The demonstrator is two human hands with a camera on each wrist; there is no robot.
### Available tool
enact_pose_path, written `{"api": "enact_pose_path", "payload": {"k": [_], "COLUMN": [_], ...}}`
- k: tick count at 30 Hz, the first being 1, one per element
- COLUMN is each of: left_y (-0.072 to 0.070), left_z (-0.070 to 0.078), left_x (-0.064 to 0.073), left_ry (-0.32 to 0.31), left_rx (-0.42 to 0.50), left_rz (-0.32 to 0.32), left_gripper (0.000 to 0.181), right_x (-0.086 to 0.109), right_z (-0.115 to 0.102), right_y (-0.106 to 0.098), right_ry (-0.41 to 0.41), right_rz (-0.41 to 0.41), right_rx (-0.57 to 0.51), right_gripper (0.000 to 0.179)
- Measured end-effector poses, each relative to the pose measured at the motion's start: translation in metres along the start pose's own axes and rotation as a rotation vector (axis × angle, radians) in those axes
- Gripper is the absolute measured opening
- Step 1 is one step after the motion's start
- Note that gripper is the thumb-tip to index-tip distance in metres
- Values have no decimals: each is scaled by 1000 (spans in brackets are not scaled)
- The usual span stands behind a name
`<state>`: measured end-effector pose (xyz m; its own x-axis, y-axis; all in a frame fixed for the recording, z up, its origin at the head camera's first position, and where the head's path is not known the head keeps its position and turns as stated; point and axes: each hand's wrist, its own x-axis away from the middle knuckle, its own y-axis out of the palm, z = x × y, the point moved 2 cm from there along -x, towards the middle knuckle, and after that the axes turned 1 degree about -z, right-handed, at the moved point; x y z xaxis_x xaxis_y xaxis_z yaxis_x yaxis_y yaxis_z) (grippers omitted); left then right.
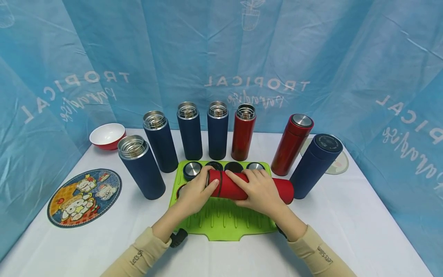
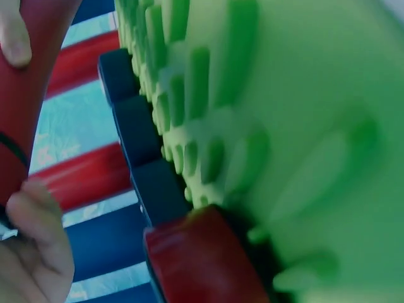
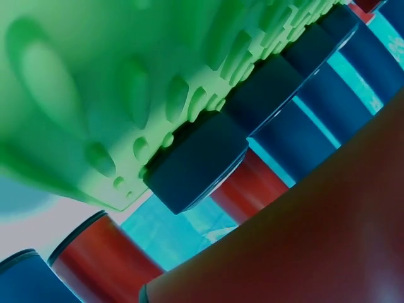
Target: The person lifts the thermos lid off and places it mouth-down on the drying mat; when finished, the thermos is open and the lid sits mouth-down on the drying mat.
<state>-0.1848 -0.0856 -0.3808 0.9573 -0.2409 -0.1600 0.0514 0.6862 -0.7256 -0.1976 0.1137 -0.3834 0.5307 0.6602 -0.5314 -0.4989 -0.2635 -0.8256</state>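
Note:
A red thermos bottle [image 1: 227, 186] lies sideways in both hands above a green drying mat [image 1: 225, 219]. My left hand [image 1: 194, 194] grips its left end at the lid, by a dark ring. Around the bottle's body the right hand [image 1: 261, 192] is wrapped, thumb toward the left hand. Several removed lids stand along the mat's back, among them a silver-topped lid [image 1: 192, 169] and a dark lid [image 1: 233, 166]. A red lid [image 2: 205, 259] shows at the mat's edge in the left wrist view; in the head view the left hand mostly hides it.
Behind the mat stand several open navy bottles [image 1: 189, 134] and an open red bottle [image 1: 243, 134]. To the right are a lidded red bottle [image 1: 290, 146] and a lidded navy bottle [image 1: 315, 165]. A bowl [image 1: 108, 137] and a cartoon placemat [image 1: 84, 198] lie left.

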Motion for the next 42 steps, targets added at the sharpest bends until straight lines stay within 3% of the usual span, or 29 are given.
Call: {"api": "enact_pose_path", "payload": {"k": [6,11,28,32,35,37,39,42], "left_y": [4,3,1,-1,-6,-10,-16,-23], "left_z": [4,7,5,1,-3,-6,-7,-8], "left_x": [0,-1,-4,-3,-3,-2,-2,0], "left_ry": [-7,-57,-320,-327,-206,-63,114,354], "left_rx": [26,28,228,266,282,250,143,-103], "left_rz": [95,105,-69,-143,-182,-185,-148,-70], "left_gripper": [41,40,43,53,56,55,60,72], "right_x": [-1,-2,-2,-2,-2,-2,-2,-2], "right_z": [-2,-1,1,1,2,3,3,4], "right_y": [0,1,1,1,1,1,0,-1], "right_ry": [20,30,5,-8,-17,-25,-31,-32], "right_rz": [-18,-15,-47,-49,-46,-42,-42,-40], "right_rx": [-17,-25,9,8,5,8,15,15], "right_gripper": [85,84,86,86,86,85,85,86]}}
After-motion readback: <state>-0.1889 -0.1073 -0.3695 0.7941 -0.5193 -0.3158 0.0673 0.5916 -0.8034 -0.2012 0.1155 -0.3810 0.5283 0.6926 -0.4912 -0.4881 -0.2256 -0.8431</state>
